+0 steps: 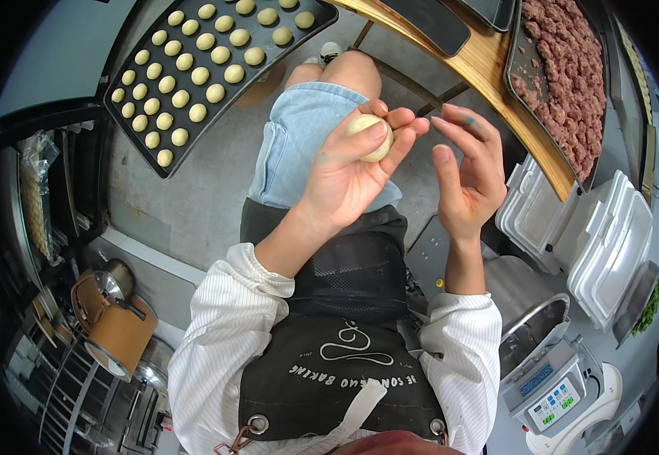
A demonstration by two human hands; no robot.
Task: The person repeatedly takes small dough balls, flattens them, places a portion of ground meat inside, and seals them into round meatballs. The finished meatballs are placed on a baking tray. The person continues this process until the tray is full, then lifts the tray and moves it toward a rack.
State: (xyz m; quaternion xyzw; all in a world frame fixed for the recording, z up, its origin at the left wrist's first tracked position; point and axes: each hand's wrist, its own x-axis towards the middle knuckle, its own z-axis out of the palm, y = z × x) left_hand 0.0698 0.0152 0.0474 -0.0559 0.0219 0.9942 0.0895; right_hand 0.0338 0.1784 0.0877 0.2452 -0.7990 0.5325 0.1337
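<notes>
My left hand [352, 165] is turned palm up and holds a pale, smooth dough ball [370, 137], with the thumb resting on top of it. Close by on the right, my right hand [469, 170] is raised with fingers and thumb apart, holding nothing. Its fingertips come near those of the left hand. A dark baking tray [275, 60] at the upper left carries rows of similar dough balls [205, 41]. At the upper right, another dark tray [525, 71] holds lumps of raw minced meat [568, 85].
A wooden table edge [494, 85] curves along the upper right. White lidded containers [611, 244], a steel pot [514, 290] and a digital scale [554, 398] stand at right. On the left are a wire rack [73, 398] and a brown cylindrical container [121, 335].
</notes>
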